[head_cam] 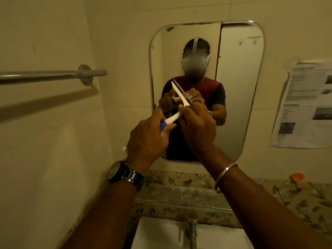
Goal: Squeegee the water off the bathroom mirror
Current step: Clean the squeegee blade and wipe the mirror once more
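A rounded wall mirror (239, 97) hangs straight ahead and reflects me and my hands. I hold a small squeegee (178, 95) in front of its lower left part; the head is white with a purple blade, the handle white and blue. My left hand (149, 139) grips the blue end of the handle. My right hand (197, 126) pinches the lower end of the blade head between its fingers. The blade head is tilted and I cannot tell whether it touches the glass.
A metal towel bar (53, 75) juts from the left wall at head height. A printed paper sheet (305, 105) is stuck to the right wall. Below are a patterned tile ledge (179, 194), a white sink (161, 234) with a tap (192, 230), and an orange cap (296, 176).
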`<state>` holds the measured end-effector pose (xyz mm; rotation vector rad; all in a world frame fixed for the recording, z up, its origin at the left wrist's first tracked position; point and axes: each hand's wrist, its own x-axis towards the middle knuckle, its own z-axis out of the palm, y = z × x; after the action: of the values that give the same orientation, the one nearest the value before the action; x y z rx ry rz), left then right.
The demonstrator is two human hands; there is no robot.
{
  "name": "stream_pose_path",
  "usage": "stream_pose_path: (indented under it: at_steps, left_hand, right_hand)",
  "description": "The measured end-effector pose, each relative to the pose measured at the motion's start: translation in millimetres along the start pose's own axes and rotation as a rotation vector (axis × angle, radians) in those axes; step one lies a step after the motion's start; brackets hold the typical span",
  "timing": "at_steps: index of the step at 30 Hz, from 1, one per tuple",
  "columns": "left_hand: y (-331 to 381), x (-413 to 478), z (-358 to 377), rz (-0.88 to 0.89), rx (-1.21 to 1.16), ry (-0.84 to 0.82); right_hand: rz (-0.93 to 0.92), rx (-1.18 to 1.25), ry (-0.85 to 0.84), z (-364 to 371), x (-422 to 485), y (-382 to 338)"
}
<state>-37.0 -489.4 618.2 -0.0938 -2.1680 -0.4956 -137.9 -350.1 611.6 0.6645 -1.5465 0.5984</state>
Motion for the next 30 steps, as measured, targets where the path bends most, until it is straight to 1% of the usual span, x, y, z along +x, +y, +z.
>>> stream_pose_path:
  at_steps: [3, 7, 12, 16, 21, 30]
  left_hand:
    - [9, 20, 2, 0.07, 0.047, -0.002]
    - [8, 30, 4, 0.136, 0.117, -0.038]
    - [1, 29, 5, 0.172, 0.148, -0.086]
    - [-6, 29, 6, 0.157, 0.178, -0.098]
    - [-23, 26, 6, 0.119, 0.146, -0.089]
    - [-54, 21, -10, 0.063, 0.189, -0.091]
  right_hand:
    - [0.047, -0.028, 0.038, -4, 12, 12]
    - [0.092, -0.022, 0.007, 0, 9, 17]
    - [0.098, -0.011, -0.002, 11, -5, 21]
    - [0.074, -0.031, -0.035, 24, -11, 22]
    - [0.061, -0.024, -0.085, 39, -12, 13]
    - [0.03, 0.039, -0.199, 52, -7, -17]
